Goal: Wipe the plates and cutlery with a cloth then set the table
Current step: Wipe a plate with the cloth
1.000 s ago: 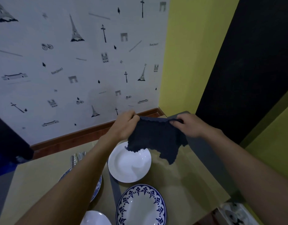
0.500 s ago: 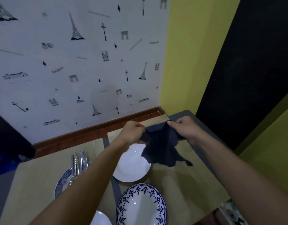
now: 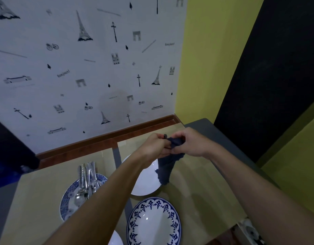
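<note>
We hold the small dark blue cloth (image 3: 166, 171) up in the air with both hands, over the far side of the tan surface (image 3: 202, 191). Our left hand (image 3: 152, 146) pinches one bit of it. Our right hand (image 3: 191, 144) has its fingers curled round the other bit. The hands are close together, so the cloth is bunched up between them and a long tail hangs down.

The tail dangles over the edge of the plain white round plate (image 3: 147, 181), which lies flat under our hands. We cannot tell if it touches. We think we are squashing the cloth into a pad, so it is easy to rub with. The white plate is closest, so it looks like the first one to wipe.

Nearer to us sits a white plate with a blue flower rim (image 3: 153, 223). To the left, the shiny metal cutlery (image 3: 85, 181) lies in a heap on a blue patterned plate (image 3: 66, 200), all together in one place. Nothing looks set out yet.
</note>
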